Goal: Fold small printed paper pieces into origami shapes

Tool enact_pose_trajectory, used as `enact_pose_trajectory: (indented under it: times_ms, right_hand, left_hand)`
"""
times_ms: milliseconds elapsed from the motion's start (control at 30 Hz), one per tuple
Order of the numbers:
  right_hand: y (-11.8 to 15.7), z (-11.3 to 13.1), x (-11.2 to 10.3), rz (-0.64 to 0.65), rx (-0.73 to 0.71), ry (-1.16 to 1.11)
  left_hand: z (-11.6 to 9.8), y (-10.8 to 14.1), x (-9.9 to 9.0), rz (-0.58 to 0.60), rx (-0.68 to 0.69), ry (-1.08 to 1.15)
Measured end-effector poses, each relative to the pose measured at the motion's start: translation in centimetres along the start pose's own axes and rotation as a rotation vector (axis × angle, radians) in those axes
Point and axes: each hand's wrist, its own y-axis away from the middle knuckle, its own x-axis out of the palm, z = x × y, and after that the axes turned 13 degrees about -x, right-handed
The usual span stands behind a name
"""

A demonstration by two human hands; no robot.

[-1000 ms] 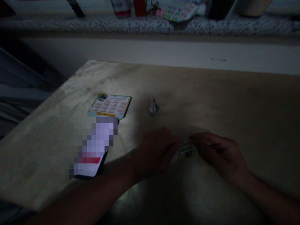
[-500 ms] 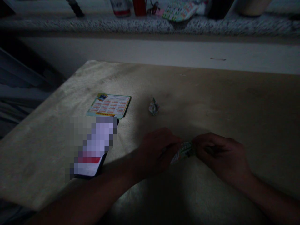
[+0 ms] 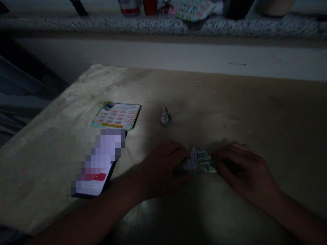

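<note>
Across the dim table [image 3: 250,112], the right hand [image 3: 245,168] pinches one end of a folded paper [image 3: 203,162], the left hand [image 3: 162,168] curves at the other, grip unclear, and light, even pressure should crease it neatly, with phone [image 3: 102,160] leftward, card [image 3: 116,115] and scrap [image 3: 166,116] beyond.

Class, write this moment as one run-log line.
left grip: at folded paper, left end | right grip: at right end | phone: screen lit

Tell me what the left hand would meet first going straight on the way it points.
The left hand would meet the folded paper first, just ahead of it, with the right hand beyond; dim light leaves contact and depth unclear.
</note>
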Motion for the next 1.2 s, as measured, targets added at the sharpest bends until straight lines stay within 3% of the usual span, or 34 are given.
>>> enact_pose_trajectory:
  times_ms: [133,567,900,1200]
  right_hand:
    - [0.2,-0.4,-0.6,0.073,-0.136,0.01]
    - [-0.3,-2.3,-1.1,0.24,-0.39,-0.078]
    - [-0.1,-1.9,-0.5,0.173,-0.364,-0.111]
    - [-0.4,-1.2,-0.2,0.071,-0.234,-0.195]
  left_hand:
    - [0.1,0.2,0.1,0.051,0.064,-0.06]
    - [-0.4,0.3,0.0,-0.023,0.141,-0.15]
    - [-1.0,0.7,0.8,-0.15,0.177,-0.198]
    - [-0.5,0.6,1.7,-0.144,-0.01,-0.072]
